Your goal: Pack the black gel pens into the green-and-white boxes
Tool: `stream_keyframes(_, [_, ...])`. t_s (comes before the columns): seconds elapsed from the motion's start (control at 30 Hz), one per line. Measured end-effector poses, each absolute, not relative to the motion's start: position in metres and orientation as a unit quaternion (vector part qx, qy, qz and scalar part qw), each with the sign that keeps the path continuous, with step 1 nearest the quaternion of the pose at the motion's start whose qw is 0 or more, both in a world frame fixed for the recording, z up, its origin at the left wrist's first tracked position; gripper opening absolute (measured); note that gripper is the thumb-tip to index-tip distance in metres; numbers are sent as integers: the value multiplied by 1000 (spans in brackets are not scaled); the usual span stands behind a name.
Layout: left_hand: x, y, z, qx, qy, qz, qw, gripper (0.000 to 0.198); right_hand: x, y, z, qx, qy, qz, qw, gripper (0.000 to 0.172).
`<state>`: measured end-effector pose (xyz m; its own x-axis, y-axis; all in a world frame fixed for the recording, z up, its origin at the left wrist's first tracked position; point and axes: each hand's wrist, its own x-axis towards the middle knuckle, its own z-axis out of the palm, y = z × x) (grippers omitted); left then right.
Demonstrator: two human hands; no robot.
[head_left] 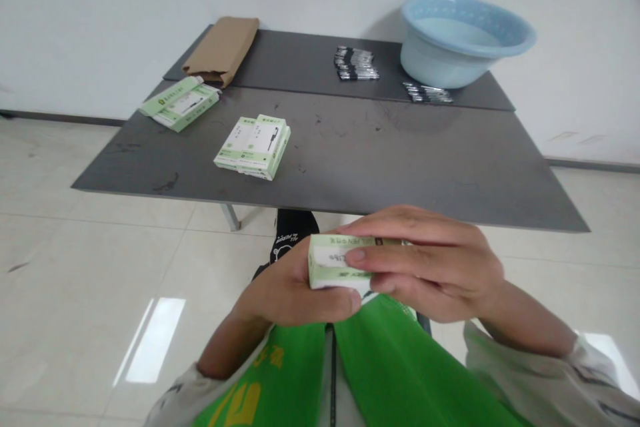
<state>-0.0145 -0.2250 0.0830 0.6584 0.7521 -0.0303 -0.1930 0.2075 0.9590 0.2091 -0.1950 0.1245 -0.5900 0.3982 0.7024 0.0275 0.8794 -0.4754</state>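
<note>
A small green and white pen box (325, 273) is held up in front of the green vest, below the table's front edge. My left hand (295, 287) grips its left end, with the thumb along the near side. Over its top and right end lie the fingers of my right hand (430, 263), pressed onto the carton. Beyond, on the table, several similar boxes (255, 143) sit together left of the middle. More green and white cartons (183, 103) lie at the table's left edge.
On the grey table (400, 160), a brown paper bag (223, 47) lies at the back left. A light blue basin (445, 57) stands at the back right. Several pens (356, 63) form a pile at the back, and another group of pens (427, 93) lies before the basin.
</note>
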Motion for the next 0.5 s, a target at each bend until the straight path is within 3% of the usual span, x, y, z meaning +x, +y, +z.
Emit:
stream_keyframes(0.1, [-12,-228,86,499,286,317,754,20,207,-197,116,-166,-846,236,449,19])
stream_keyframes(0.2, [-9,-230,86,504,295,323,745,19,201,-197,112,-162,-841,227,465,26])
stream_keyframes(0.5, [-5,-230,92,565,212,335,724,15,199,-196,119,-113,-876,175,436,31])
